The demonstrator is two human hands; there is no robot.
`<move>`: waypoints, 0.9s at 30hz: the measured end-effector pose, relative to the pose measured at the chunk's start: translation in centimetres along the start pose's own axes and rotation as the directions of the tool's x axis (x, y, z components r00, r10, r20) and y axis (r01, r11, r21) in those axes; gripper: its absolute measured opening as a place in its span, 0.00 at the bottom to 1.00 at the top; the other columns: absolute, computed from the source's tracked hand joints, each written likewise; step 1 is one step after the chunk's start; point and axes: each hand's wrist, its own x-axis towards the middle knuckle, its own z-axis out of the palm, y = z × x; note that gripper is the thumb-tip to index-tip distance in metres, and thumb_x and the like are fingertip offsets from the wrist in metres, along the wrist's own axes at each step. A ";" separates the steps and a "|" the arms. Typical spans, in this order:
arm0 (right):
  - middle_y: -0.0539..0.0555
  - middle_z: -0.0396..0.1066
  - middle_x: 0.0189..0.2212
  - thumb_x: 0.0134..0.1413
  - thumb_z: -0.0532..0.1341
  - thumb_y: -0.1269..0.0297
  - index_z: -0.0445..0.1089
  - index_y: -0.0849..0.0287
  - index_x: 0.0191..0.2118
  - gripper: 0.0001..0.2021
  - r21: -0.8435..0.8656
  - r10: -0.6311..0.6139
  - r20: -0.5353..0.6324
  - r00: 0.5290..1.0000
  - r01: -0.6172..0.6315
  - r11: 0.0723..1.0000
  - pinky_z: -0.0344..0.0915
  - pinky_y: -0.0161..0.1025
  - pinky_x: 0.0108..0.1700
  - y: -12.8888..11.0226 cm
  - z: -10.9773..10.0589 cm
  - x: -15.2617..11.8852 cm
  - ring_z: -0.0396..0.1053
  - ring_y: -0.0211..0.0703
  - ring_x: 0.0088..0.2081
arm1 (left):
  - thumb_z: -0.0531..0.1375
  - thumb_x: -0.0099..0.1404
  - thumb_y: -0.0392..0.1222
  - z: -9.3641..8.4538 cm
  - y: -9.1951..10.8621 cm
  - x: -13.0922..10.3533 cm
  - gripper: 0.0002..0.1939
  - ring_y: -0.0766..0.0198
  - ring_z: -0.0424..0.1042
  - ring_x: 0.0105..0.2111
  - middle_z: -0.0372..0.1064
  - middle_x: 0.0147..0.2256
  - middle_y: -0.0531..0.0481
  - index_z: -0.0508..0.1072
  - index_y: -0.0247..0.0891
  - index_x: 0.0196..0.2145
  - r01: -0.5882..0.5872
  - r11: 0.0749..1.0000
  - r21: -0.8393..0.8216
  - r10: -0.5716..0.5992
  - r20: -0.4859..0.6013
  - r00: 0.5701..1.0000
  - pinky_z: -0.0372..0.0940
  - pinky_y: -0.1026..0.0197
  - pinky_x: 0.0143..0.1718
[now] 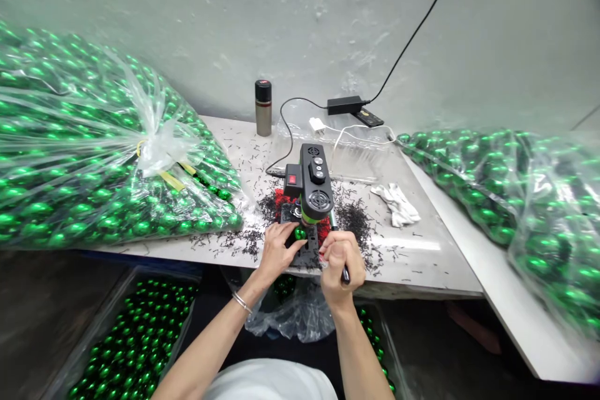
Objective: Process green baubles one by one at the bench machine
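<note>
A black press-like device (315, 178) with a red switch stands on the white table. Under its head sits a shiny green ball (300, 233), held between the thumb and fingers of my left hand (277, 251). My right hand (344, 262) is wrapped round a black-ended lever (345, 275) at the device's right side. Small black pieces (354, 219) lie scattered on both sides of the device, with red pieces (324, 228) close around its base.
Big clear bags of green balls lie at the left (84, 156) and right (539, 200). Behind the device are a bottle (263, 109), a black power adapter (345, 105) and cables. White gloves (398, 205) lie to its right. An open container (135, 331) of green balls is below the table.
</note>
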 end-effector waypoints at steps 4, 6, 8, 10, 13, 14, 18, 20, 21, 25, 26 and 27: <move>0.48 0.64 0.25 0.65 0.52 0.73 0.60 0.56 0.27 0.14 -0.001 -0.008 0.005 1.000 0.008 1.000 0.61 0.36 0.30 0.2 0.0 -0.3 0.64 0.36 0.27 | 0.68 0.63 0.47 0.1 -0.3 0.2 0.16 0.51 0.76 0.48 0.79 0.47 0.43 0.78 0.41 0.48 0.012 0.999 -0.037 -0.011 0.044 0.999 0.62 0.41 0.59; 0.48 0.64 0.26 0.65 0.52 0.73 0.60 0.56 0.27 0.13 -0.003 -0.011 0.001 1.000 0.011 1.000 0.61 0.36 0.30 0.6 0.0 -0.8 0.64 0.36 0.28 | 0.69 0.63 0.47 0.0 -0.5 0.2 0.17 0.50 0.76 0.48 0.79 0.47 0.43 0.78 0.41 0.49 0.000 0.998 -0.063 0.004 0.062 0.998 0.61 0.40 0.60; 0.49 0.65 0.26 0.65 0.52 0.73 0.61 0.56 0.28 0.13 -0.002 -0.019 -0.002 1.000 0.019 1.000 0.62 0.37 0.31 1.1 0.0 -1.4 0.65 0.36 0.28 | 0.69 0.62 0.46 -0.1 -0.7 0.1 0.18 0.50 0.76 0.49 0.80 0.47 0.43 0.78 0.41 0.49 -0.002 0.997 -0.076 0.007 0.066 0.998 0.60 0.38 0.61; 0.49 0.65 0.26 0.66 0.51 0.71 0.61 0.56 0.28 0.13 -0.005 -0.044 0.001 0.999 0.044 0.999 0.64 0.39 0.33 1.8 0.1 -2.3 0.65 0.37 0.28 | 0.70 0.62 0.46 -0.2 -0.7 0.0 0.18 0.50 0.76 0.49 0.80 0.47 0.43 0.78 0.41 0.49 -0.001 0.997 -0.079 0.007 0.064 0.998 0.59 0.38 0.61; 0.48 0.66 0.27 0.67 0.49 0.69 0.61 0.55 0.28 0.14 -0.018 -0.083 0.001 0.997 0.083 0.996 0.68 0.44 0.40 3.1 0.4 -3.7 0.66 0.37 0.28 | 0.70 0.62 0.44 -0.1 -0.6 0.0 0.17 0.50 0.76 0.48 0.80 0.46 0.43 0.78 0.41 0.48 -0.009 0.997 -0.074 0.013 0.054 0.998 0.60 0.38 0.60; 0.48 0.66 0.28 0.68 0.49 0.69 0.61 0.55 0.28 0.14 -0.019 -0.090 -0.007 0.996 0.090 0.996 0.69 0.45 0.42 3.4 0.6 -4.1 0.66 0.37 0.28 | 0.70 0.62 0.44 0.0 -0.6 0.0 0.17 0.50 0.76 0.48 0.80 0.46 0.43 0.78 0.41 0.48 -0.011 0.997 -0.070 0.015 0.050 0.999 0.60 0.38 0.60; 0.49 0.65 0.29 0.69 0.46 0.66 0.60 0.55 0.28 0.16 0.002 -0.107 -0.055 0.993 0.107 0.994 0.69 0.48 0.44 4.5 1.1 -5.0 0.68 0.38 0.29 | 0.69 0.62 0.44 0.0 -0.5 0.0 0.16 0.50 0.75 0.48 0.79 0.46 0.43 0.78 0.41 0.48 -0.013 0.998 -0.066 0.016 0.045 0.999 0.61 0.39 0.60; 0.49 0.64 0.29 0.70 0.45 0.66 0.59 0.54 0.29 0.16 0.006 -0.115 -0.065 0.991 0.115 0.993 0.69 0.49 0.44 4.8 1.3 -5.1 0.68 0.39 0.29 | 0.69 0.63 0.44 -0.1 -0.4 0.0 0.16 0.50 0.75 0.47 0.79 0.46 0.42 0.78 0.41 0.48 -0.012 0.997 -0.072 0.015 0.045 0.999 0.61 0.39 0.59; 0.48 0.64 0.29 0.70 0.45 0.66 0.59 0.54 0.29 0.16 0.003 -0.120 -0.056 0.991 0.121 0.993 0.69 0.48 0.43 5.0 1.3 -5.2 0.69 0.39 0.30 | 0.69 0.63 0.44 -0.1 -0.3 0.0 0.16 0.50 0.75 0.47 0.79 0.46 0.42 0.78 0.41 0.48 -0.011 0.997 -0.075 0.015 0.045 0.999 0.62 0.39 0.59; 0.48 0.63 0.29 0.69 0.46 0.67 0.59 0.54 0.29 0.14 -0.027 -0.191 0.066 0.979 0.193 0.981 0.68 0.43 0.39 5.3 1.1 -5.2 0.69 0.38 0.31 | 0.68 0.64 0.45 -0.3 -0.3 0.2 0.14 0.51 0.75 0.46 0.79 0.45 0.43 0.78 0.41 0.47 -0.014 0.996 -0.090 0.019 0.055 0.998 0.64 0.41 0.57; 0.48 0.63 0.29 0.69 0.47 0.68 0.59 0.54 0.29 0.14 -0.028 -0.202 0.076 0.976 0.205 0.978 0.68 0.43 0.39 5.2 1.0 -5.0 0.69 0.38 0.31 | 0.68 0.64 0.45 -0.3 -0.3 0.3 0.14 0.51 0.75 0.46 0.79 0.44 0.43 0.78 0.41 0.47 -0.019 0.995 -0.095 0.025 0.056 0.998 0.64 0.41 0.57; 0.48 0.63 0.29 0.69 0.47 0.68 0.58 0.55 0.29 0.14 -0.024 -0.199 0.073 0.977 0.201 0.979 0.68 0.43 0.40 5.0 0.9 -4.8 0.69 0.38 0.31 | 0.68 0.63 0.45 -0.2 -0.3 0.4 0.15 0.50 0.75 0.46 0.79 0.44 0.43 0.78 0.41 0.47 -0.025 0.995 -0.099 0.031 0.055 0.998 0.64 0.41 0.56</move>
